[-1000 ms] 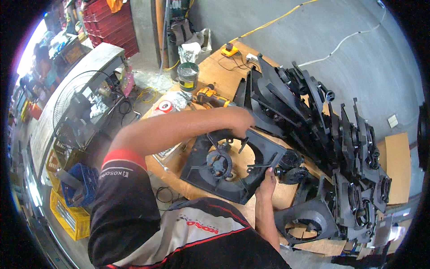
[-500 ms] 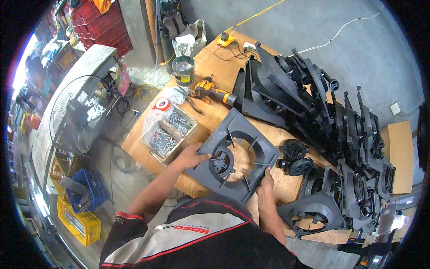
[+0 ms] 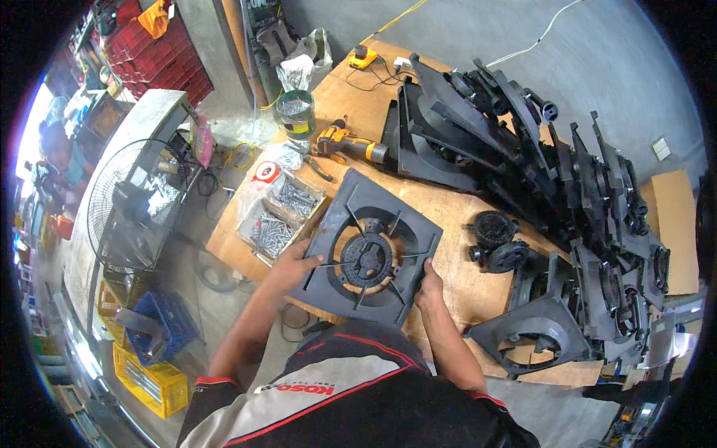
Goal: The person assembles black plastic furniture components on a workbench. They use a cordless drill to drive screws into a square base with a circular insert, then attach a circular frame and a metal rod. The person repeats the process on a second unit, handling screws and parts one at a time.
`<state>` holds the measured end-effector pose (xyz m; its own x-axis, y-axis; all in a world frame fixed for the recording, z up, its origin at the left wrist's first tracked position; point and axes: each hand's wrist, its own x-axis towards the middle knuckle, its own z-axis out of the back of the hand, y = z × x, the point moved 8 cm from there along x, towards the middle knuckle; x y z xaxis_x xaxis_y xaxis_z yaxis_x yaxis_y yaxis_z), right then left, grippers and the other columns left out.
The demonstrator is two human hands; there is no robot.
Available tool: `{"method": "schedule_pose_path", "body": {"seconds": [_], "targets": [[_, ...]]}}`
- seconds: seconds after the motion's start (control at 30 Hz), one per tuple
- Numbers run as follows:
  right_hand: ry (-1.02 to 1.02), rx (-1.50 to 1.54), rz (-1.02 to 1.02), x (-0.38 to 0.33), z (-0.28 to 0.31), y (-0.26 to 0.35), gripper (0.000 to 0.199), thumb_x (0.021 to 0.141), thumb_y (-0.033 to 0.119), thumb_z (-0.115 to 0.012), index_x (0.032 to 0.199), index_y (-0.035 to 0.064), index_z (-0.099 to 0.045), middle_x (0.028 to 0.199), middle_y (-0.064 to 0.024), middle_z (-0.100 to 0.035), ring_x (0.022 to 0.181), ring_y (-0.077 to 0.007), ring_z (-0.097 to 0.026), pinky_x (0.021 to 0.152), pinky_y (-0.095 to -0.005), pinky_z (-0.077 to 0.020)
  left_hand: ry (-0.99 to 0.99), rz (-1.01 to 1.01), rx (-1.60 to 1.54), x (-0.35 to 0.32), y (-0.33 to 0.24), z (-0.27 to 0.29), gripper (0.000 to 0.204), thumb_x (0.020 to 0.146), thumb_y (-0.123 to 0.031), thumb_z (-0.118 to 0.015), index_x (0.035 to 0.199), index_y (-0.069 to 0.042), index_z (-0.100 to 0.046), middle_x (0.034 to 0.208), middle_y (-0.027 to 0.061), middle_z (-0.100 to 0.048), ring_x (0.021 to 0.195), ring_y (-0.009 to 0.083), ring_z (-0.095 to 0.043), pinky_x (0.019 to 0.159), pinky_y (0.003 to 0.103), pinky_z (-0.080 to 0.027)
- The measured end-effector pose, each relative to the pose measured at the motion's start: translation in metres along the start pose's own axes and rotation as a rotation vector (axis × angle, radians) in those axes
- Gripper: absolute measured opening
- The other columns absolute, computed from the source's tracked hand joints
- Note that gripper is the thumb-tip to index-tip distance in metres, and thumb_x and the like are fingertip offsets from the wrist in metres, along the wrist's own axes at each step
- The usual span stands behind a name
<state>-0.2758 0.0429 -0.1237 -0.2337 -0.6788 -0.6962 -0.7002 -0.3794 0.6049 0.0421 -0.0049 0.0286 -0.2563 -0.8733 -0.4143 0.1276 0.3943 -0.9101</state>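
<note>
Head view: black frame [image 3: 371, 250] held between left hand [image 3: 295, 257] and right hand [image 3: 428, 280].

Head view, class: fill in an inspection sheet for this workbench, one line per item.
Surface: wooden bench top, worn, crowded.
Job's things: square black fan frame lying flat, motor hub at its centre.
Clutter: tray of screws; cordless drill; tin can; two loose black motors; stacked black frames.
Grippers: left hand grips the frame's left edge; right hand its lower right edge.
Cables: yellow cable; white cable.
Surroundings: pedestal fan; yellow crate.
</note>
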Motion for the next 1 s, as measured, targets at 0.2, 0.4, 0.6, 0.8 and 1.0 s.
{"method": "schedule_pose_path", "body": {"seconds": [0.2,0.4,0.6,0.8,1.0], "targets": [[0.076,-0.092,-0.080,-0.004,0.003,-0.006,0.038,0.101,0.027,-0.056,0.127,0.0001,-0.052,0.117,-0.0135,-0.064,0.100,-0.0276,-0.063,0.092,-0.0448,-0.0520,0.074,0.145,-0.225,0.019,0.045,0.010,0.055,0.087,-0.008,-0.065,0.137,0.003,-0.047,0.121,0.0119,-0.065,0.107,0.0204,-0.064,0.095,0.035,-0.050],[0.283,-0.130,-0.022,0.002,-0.006,0.004,0.037,0.097,0.019,-0.061,0.129,0.0045,-0.049,0.116,-0.0107,-0.063,0.102,-0.0254,-0.063,0.093,-0.0441,-0.0515,0.344,0.231,-0.429,0.050,0.079,0.008,0.064,0.074,-0.006,-0.067,0.134,0.002,-0.049,0.120,0.0143,-0.066,0.107,0.0247,-0.066,0.095,0.038,-0.052],[0.144,-0.275,0.122,0.023,0.005,0.032,0.034,0.096,0.014,-0.063,0.125,-0.0004,-0.054,0.111,-0.0121,-0.066,0.098,-0.0245,-0.065,0.089,-0.0401,-0.0523,0.375,0.191,-0.459,0.070,0.075,-0.010,0.063,0.071,-0.012,-0.069,0.130,0.005,-0.053,0.118,0.0142,-0.068,0.104,0.0264,-0.068,0.096,0.040,-0.052],[0.239,-0.303,0.061,0.026,0.006,0.068,0.040,0.092,0.006,-0.063,0.129,0.0063,-0.048,0.116,-0.0091,-0.063,0.105,-0.0258,-0.062,0.092,-0.0440,-0.0519,0.411,0.172,-0.534,0.090,0.076,-0.031,0.064,0.072,-0.007,-0.063,0.134,0.003,-0.049,0.121,0.0171,-0.066,0.105,0.0265,-0.068,0.096,0.040,-0.053],[0.293,-0.264,-0.032,0.019,0.007,0.070,0.046,0.090,0.001,-0.060,0.134,0.0076,-0.044,0.123,-0.0108,-0.060,0.110,-0.0280,-0.061,0.098,-0.0474,-0.0496,0.493,0.170,-0.538,0.086,0.062,-0.050,0.077,0.069,-0.009,-0.064,0.142,0.002,-0.041,0.135,0.0178,-0.057,0.124,0.0280,-0.057,0.108,0.041,-0.043]]}}
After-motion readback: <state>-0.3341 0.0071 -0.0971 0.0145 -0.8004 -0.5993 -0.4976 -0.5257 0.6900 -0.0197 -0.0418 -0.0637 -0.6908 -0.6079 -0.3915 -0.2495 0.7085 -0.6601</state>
